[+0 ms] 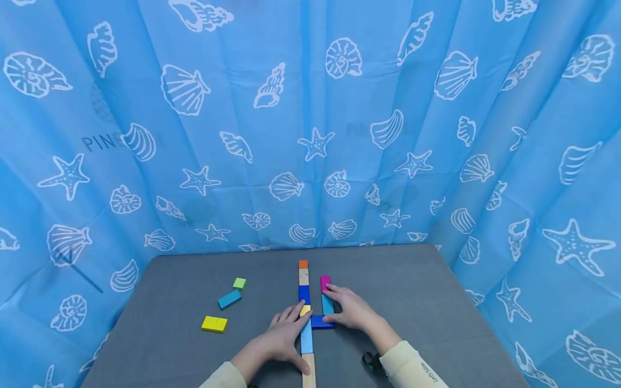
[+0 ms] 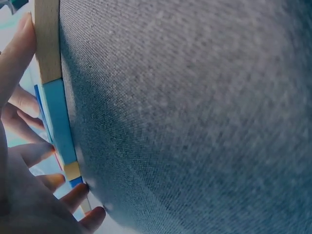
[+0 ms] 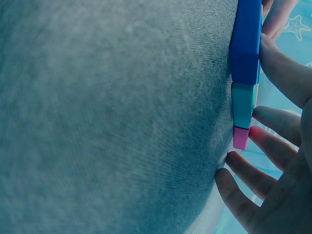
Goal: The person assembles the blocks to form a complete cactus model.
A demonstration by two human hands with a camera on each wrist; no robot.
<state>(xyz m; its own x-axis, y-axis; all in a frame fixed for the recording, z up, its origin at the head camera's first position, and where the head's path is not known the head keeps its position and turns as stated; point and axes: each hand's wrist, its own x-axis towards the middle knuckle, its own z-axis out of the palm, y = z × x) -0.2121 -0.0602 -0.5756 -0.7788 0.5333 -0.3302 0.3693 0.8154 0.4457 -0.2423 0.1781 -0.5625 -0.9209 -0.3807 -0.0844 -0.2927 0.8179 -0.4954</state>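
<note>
A straight line of blocks runs away from the person in the head view: plain wood [image 1: 309, 377], light blue [image 1: 306, 339], yellow [image 1: 305, 310], dark blue [image 1: 304, 294], plain wood [image 1: 303, 276] and orange [image 1: 303, 264]. Beside it, a dark blue block [image 1: 317, 322] juts right, with turquoise [image 1: 327, 306] and magenta [image 1: 325, 281] blocks lined up beyond it. My left hand [image 1: 280, 338] spreads along the line, thumb by the near wooden block, fingertips around the yellow one. Extended fingers of my right hand [image 1: 356, 311] touch the side blocks, thumb at the dark blue one.
Loose on the grey cloth-covered table [image 1: 165, 302] at left lie a green block [image 1: 239, 283], a blue block [image 1: 229, 299] and a yellow block [image 1: 214, 324]. A small black object [image 1: 371, 361] sits near the right sleeve. The blue shell-patterned curtain [image 1: 310, 161] hangs behind the table.
</note>
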